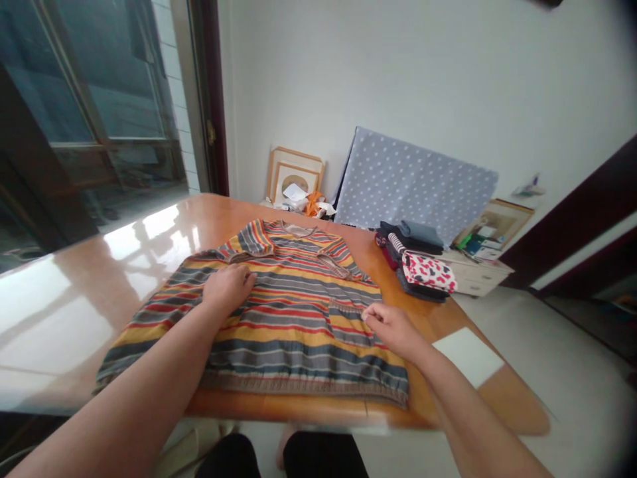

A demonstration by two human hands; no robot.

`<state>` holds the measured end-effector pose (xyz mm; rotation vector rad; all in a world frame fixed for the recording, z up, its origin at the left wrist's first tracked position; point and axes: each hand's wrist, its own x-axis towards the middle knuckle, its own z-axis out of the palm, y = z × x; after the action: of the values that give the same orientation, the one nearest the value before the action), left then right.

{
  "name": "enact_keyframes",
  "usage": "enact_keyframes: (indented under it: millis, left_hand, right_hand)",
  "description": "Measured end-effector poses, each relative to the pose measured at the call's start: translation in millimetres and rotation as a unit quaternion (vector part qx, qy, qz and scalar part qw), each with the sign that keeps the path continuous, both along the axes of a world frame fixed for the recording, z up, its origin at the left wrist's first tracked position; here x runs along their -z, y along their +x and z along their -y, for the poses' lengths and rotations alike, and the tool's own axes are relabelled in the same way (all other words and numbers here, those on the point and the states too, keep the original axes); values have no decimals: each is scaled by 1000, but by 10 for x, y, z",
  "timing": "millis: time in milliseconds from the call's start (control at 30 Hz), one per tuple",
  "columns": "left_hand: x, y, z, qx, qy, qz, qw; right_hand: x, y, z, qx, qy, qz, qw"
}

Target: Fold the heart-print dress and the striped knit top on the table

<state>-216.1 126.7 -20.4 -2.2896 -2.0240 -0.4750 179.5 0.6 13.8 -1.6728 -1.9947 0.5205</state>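
Left hand point(229, 289) rests on a striped short-sleeved shirt point(293, 325) laid flat on the bench, fingers bunched; grip cannot be determined. Right hand point(393, 328) sits at the shirt's pocket, fingertips narrowly pinched; any hold is unconfirmed. Glossy wooden bench point(223, 216) carries stacked folded clothes point(411, 255) beyond, near a leaning polka-dot board point(413, 179).

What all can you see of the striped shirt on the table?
The shirt lies spread flat on the glossy wooden table, its collar away from the person. Its soft-looking fabric has grey, yellow and red stripes, with a pocket and a brownish banded hem. The left hand rests on it; the right hand reaches the pocket's edge.
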Motion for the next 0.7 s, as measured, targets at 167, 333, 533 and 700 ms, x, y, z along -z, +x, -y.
enact_keyframes:
  millis: [167, 333, 533, 700]
  left_hand:
    - [3, -21, -26, -2, -8, 1, 1000]
    - [-20, -44, -29, -2, -14, 9, 1000]
    - [-127, -82, -54, 32, -66, 29, 997]
    - [-266, -167, 12, 88, -70, 84, 990]
  right_hand:
    - [-59, -427, 496, -62, -3, -32, 998]
    - [-42, -682, 717, -121, -37, 44, 991]
    - [15, -676, 749, -124, -33, 82, 988]
    - [-20, -598, 757, -110, -27, 34, 993]
